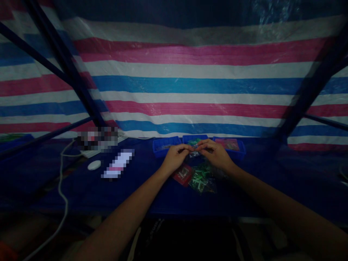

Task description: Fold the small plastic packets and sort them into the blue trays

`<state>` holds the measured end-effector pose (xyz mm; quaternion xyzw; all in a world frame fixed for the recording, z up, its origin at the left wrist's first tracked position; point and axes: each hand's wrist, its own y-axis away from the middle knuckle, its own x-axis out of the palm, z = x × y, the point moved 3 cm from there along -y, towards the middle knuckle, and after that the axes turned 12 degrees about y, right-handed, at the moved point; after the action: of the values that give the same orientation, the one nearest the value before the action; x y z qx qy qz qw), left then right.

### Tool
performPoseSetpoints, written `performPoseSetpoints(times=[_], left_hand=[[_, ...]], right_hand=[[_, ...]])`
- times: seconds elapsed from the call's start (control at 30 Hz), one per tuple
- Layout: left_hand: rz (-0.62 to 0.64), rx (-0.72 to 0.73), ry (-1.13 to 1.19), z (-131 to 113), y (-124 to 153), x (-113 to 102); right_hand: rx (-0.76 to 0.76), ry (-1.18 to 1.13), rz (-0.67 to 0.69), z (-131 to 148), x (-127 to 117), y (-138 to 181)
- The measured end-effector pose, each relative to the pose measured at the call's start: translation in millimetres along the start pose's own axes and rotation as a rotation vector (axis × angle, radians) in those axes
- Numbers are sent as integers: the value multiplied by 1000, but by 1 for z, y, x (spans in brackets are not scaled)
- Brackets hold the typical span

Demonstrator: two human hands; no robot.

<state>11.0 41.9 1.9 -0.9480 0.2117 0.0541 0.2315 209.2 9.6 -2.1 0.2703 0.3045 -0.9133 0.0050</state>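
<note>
Pinches a small clear packet (194,154) from both sides at once, between bent fingertips of left hand (176,156) and right hand (216,154); cannot make out its contents in the dim light. Has a red packet (182,175) on the near side of left hand and, just beside it, a clear bag (202,180) of green pieces, nearer than right hand. Sees a left tray (160,153) just beyond left hand, a middle tray (187,138) beyond the gap between both, and a right tray (240,155) just beyond right hand, all blue. Shows, well left of left hand, a bright pixelated slab (118,165), a white oval thing (94,165) and, farther left, a white cable (63,181).
</note>
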Motion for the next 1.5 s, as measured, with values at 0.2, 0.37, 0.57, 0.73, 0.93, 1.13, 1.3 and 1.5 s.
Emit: performPoseSetpoints(times=[0.2,0.37,0.57,0.73,0.93,1.13,1.3,1.5], left_hand=[[-81,249,-305,-27,5,-6],[-184,282,-676,-28,7,-19],[-233,202,-856,-21,8,-36],[-238,214,-844,-26,8,-36],[-80,357,-733,-28,8,-17],[31,412,-664,-26,11,-3],[66,414,-659,-24,12,-2],[101,404,-648,-22,11,0]], right_hand=[[7,69,-52,4,-2,1],[-61,213,-75,12,-8,1],[-222,287,173,18,8,7],[-242,304,283,27,13,14],[-271,367,576,33,9,21],[-225,416,715,27,0,24],[-223,402,640,17,-4,19],[-203,392,482,5,-2,11]])
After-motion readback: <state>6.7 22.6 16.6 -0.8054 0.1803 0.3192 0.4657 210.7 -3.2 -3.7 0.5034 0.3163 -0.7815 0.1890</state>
